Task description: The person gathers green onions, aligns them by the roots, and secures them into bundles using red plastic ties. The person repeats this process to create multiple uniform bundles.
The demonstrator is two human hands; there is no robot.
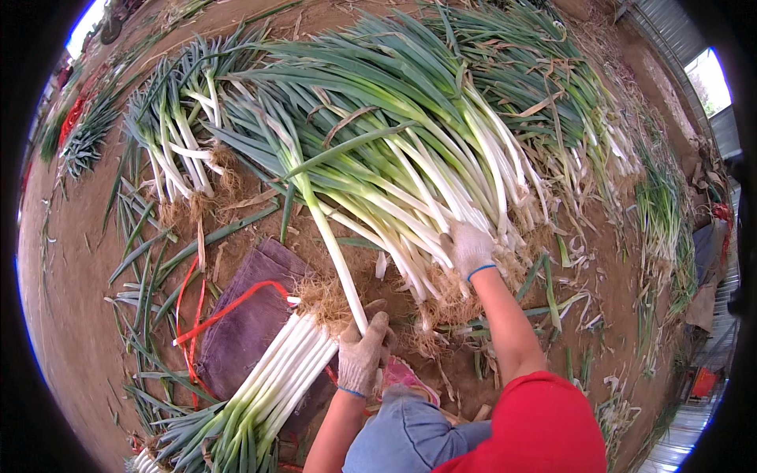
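Observation:
My left hand [364,355], in a knitted work glove, is closed on the white lower shank of one long green onion [334,251], whose leaves point up and away. My right hand [470,245], gloved too, rests on the white stalks of a large pile of green onions [414,171]; its fingers are among the stalks, and whether they grip one is hidden. Left of my left hand lies a bundle of green onions [284,360], roots up, over a dark purple cloth [254,319]. A red plastic ribbon [236,304] runs across the cloth.
A smaller group of green onions [177,142] lies at the upper left. More onions [544,106] lie at the upper right and along the right edge. Loose leaves [142,284] and dry peelings litter the dirt floor [77,307]. A corrugated metal wall [668,29] stands at the right.

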